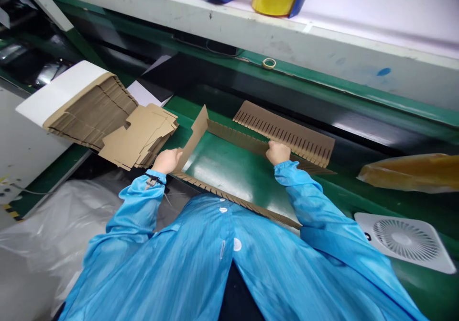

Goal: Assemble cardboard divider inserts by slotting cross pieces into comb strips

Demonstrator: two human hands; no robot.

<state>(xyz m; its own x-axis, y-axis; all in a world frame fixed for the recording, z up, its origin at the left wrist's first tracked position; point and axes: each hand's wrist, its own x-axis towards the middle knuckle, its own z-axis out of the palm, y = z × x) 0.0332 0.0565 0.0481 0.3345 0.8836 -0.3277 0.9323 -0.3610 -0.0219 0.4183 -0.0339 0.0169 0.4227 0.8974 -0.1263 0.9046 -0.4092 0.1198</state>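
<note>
1. Green worktop [229, 163], below a white shelf [322, 43]: on it stands a bent cardboard piece [196, 137] with slotted sides.
2. Left hand [168, 160] pinches its end panel.
3. Right hand [278, 153], fisted, grips its far side, beside another slotted strip [287, 128].

Left arm [134, 211] and right arm [315, 211], blue-sleeved, both reaching forward.
Left hand [168, 160]: fingers curled in a grip, directed rightward. Right hand [278, 153]: bunched into a fist. Hands well apart; forearms slanting inward, sleeves ending at the wrists.
</note>
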